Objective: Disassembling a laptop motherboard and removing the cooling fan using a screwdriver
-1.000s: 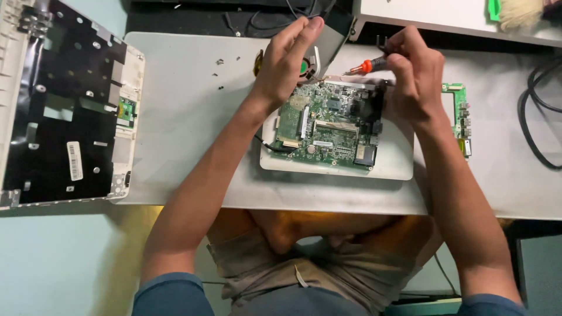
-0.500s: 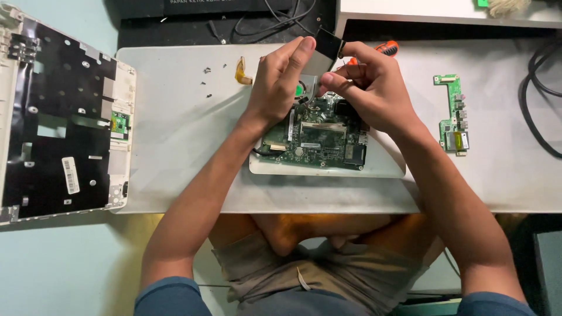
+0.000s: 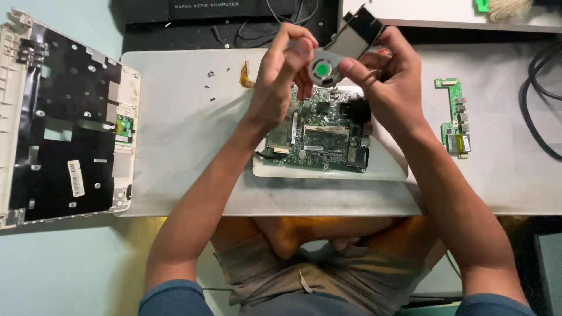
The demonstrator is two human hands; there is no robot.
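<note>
Both hands are raised over the far middle of the white table (image 3: 175, 146), gripping one small cooling fan (image 3: 324, 69) with a green round label at its hub. The left hand (image 3: 281, 76) is curled, its fingers closed on the fan's left side. The right hand (image 3: 389, 82) is curled too, thumb and fingertips pinching the fan's right side, with the fan's grey metal fin piece (image 3: 357, 35) sticking up past the fingers toward the table's far edge.

Just below the hands a green circuit board (image 3: 322, 137) lies flat in a shallow white plastic shell (image 3: 386, 169), which holds nothing else that can be made out. A few tiny screws (image 3: 209, 82) lie loose on the table toward its far left corner, beside a short amber ribbon strip (image 3: 246, 75).

Near the right edge lies a narrow green board (image 3: 455, 117). Hanging over the left edge is a white laptop case (image 3: 64, 117), open side up, black inside. A black mat (image 3: 205, 23) lies beyond the far edge.
</note>
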